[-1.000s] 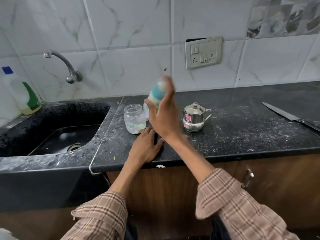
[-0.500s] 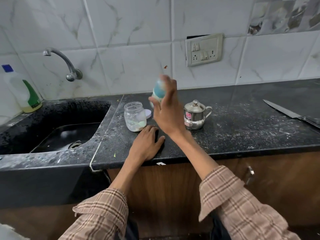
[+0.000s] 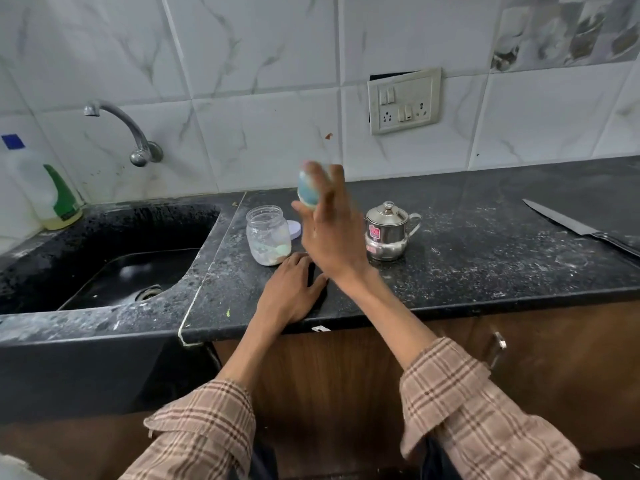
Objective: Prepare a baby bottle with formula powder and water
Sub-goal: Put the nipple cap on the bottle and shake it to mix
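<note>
Gripping the bottle [image 3: 309,190], the right hand [image 3: 330,233] is raised above the counter [image 3: 485,258] at frame centre, fingers wrapped round the body. The bottle is motion-blurred; only its blue-green upper part shows past the fingers, and its contents cannot be determined.

The left hand [image 3: 289,292] lies flat on the counter just below and left of the right hand, fingers straight, palm down, holding nothing. Its fingertips are just beside the base of the jar [image 3: 267,235].

The jar stands upright and uncapped, left of the right hand, with a low layer of pale powder at the bottom. A pale lid [image 3: 294,229] lies on the counter directly behind the jar, partly hidden by it.

A steel pot [image 3: 388,232] with lid and handle stands upright on the counter, right of the right hand.

A knife [image 3: 571,225] lies flat at the right edge of the frame, well apart from the hands.

At left, the sink [image 3: 114,268] is set into the counter, with a tap [image 3: 128,133] on the tiled wall above it. A detergent bottle [image 3: 48,188] stands at the far left. A socket plate [image 3: 404,100] is mounted on the wall, upper centre-right. Both sleeves are plaid.
</note>
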